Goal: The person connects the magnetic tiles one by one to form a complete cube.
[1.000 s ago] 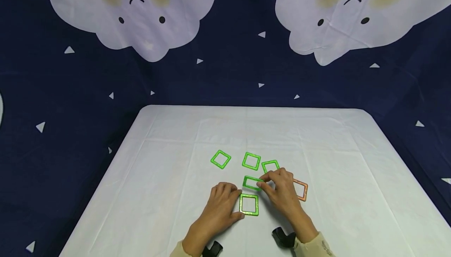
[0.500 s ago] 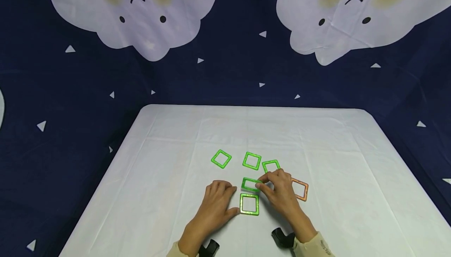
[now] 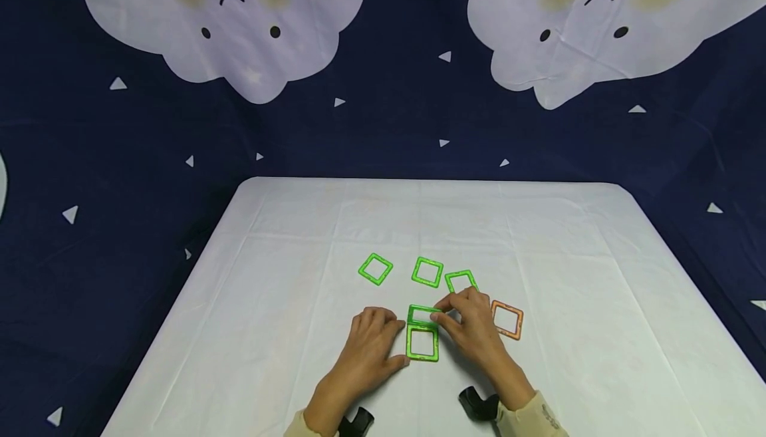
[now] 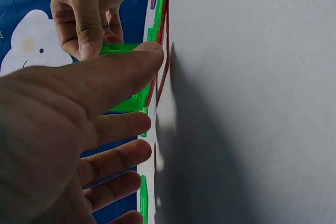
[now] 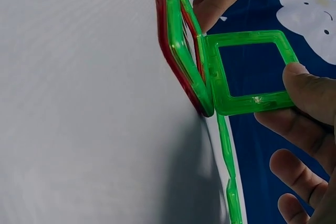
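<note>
In the head view my right hand (image 3: 475, 324) pinches a green square magnetic tile (image 3: 423, 307) between thumb and fingers at its right side. That tile stands up, its lower edge meeting the far edge of a green tile (image 3: 423, 358) lying flat. Red edges (image 5: 176, 72) show beneath the flat tile in the right wrist view. My left hand (image 3: 366, 354) rests to the left of the flat tile, thumb tip at its near left corner. In the left wrist view the left fingers (image 4: 121, 158) are spread and hold nothing.
Farther back lie three loose green square tiles: a left one (image 3: 383, 260), a middle one (image 3: 431, 261) and a right one (image 3: 458, 273), partly behind the right hand. An orange tile (image 3: 520, 325) lies right of that hand. All rest on a white-covered table (image 3: 287, 277).
The right hand has brought its tile slightly left and nearer, so its lower edge now meets the flat tile. The left hand has shifted a little left.
</note>
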The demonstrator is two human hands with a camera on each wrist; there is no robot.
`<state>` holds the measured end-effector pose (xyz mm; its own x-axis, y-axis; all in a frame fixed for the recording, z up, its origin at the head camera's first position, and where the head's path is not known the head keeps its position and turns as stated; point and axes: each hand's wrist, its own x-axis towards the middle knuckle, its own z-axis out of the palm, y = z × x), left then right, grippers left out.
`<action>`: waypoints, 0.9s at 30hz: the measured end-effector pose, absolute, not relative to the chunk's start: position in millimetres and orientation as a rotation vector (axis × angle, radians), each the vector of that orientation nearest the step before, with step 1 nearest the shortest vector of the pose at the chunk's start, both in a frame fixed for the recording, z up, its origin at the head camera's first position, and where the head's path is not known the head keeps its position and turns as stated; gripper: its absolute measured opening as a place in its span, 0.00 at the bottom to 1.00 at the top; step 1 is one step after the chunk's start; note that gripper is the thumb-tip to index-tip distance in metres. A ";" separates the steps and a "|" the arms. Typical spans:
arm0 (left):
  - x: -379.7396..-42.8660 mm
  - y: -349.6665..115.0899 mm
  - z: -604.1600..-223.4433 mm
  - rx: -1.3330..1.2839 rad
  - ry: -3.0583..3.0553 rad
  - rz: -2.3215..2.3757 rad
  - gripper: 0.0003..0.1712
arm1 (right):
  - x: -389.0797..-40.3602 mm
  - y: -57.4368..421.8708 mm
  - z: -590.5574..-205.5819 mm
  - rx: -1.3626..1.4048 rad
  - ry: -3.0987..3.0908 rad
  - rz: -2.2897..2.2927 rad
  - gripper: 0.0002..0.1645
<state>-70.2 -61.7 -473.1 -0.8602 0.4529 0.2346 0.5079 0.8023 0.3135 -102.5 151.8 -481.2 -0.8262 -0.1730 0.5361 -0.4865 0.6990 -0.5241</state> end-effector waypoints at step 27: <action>-67.0 -56.6 -473.6 -0.789 -2.844 -0.500 0.28 | -101.0 154.5 -479.0 0.558 -2.466 0.923 0.11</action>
